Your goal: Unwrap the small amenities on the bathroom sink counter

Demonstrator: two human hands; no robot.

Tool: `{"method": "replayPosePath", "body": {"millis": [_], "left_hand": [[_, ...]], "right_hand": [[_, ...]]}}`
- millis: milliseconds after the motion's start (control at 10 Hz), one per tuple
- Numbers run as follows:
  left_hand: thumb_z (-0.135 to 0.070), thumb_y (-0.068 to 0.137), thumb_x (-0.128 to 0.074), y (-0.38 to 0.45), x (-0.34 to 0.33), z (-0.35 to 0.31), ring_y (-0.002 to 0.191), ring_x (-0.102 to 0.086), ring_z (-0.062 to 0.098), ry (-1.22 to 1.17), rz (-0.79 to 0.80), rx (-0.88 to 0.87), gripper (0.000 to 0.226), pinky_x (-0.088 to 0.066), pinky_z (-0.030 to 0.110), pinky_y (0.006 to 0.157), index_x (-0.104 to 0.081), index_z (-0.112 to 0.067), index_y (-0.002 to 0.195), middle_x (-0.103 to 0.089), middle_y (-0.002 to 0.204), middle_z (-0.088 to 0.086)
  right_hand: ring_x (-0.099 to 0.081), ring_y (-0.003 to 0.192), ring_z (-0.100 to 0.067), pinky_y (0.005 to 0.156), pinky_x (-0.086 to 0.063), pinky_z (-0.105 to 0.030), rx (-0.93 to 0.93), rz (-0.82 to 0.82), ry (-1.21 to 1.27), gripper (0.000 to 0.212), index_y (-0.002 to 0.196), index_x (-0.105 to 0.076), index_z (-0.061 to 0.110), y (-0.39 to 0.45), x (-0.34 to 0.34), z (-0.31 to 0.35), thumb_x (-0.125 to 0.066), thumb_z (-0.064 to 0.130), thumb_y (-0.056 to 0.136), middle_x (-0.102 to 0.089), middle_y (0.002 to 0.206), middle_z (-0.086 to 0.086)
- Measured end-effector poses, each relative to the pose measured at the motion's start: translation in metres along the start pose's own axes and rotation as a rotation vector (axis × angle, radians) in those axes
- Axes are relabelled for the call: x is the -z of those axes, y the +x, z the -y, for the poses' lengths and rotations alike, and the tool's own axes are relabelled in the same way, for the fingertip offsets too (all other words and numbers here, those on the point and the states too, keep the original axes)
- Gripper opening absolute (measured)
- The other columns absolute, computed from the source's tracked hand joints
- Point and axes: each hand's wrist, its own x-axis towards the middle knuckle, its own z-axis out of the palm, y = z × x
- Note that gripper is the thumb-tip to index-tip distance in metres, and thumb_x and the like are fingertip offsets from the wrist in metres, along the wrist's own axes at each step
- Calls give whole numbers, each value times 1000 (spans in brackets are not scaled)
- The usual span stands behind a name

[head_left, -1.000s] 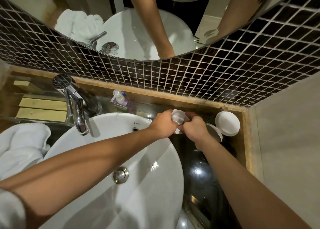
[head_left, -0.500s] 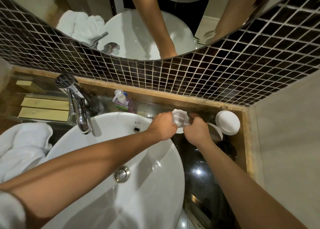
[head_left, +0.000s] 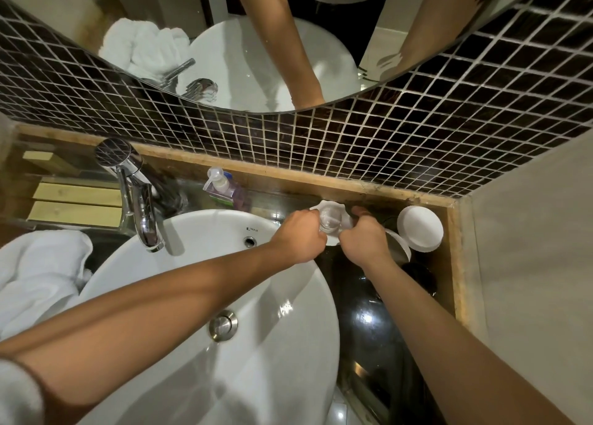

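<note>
Over the dark counter, right of the basin, both my hands hold a clear drinking glass [head_left: 330,222] with a white paper wrapper [head_left: 329,207] opened around its rim. My left hand [head_left: 300,238] grips the glass from the left. My right hand [head_left: 365,240] pinches the wrapper on the right side. Just right of my hands stands a second glass with a white paper cap [head_left: 419,228], and the rim of another white-covered item [head_left: 402,248] shows partly behind my right wrist.
A white round basin [head_left: 179,296] with a chrome tap [head_left: 138,196] fills the middle. A soap pump bottle [head_left: 221,187] stands behind it. White towels [head_left: 35,277] lie at the left. The tiled wall and the wooden counter edge [head_left: 457,264] close in the back and right.
The crumpled wrapper over the glass has been pulled open and down, so the clear glass top now shows. Both hands stayed in nearly the same spot.
</note>
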Motion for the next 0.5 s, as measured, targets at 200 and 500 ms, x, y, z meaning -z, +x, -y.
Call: {"method": "replayPosePath", "body": {"millis": [200,500], "left_hand": [[-17,88,-55,3,-1,4,93,-59,26,42,21,-8,30,-41,30,69,-58,-6,116,-64,108,13],[-51,96,-40,-20,30,10,108,-56,22,196,-65,-52,46,-48,38,85,-58,-18,125,-59,126,5]], "right_hand": [[-54,129,-30,95,-46,-36,12,19,-36,51,145,-51,16,1,1,-1,-63,8,95,-58,142,-11],[-56,131,-28,105,-49,-44,340,169,-321,53,147,-51,18,-30,11,26,-62,29,97,-58,147,-7]]}}
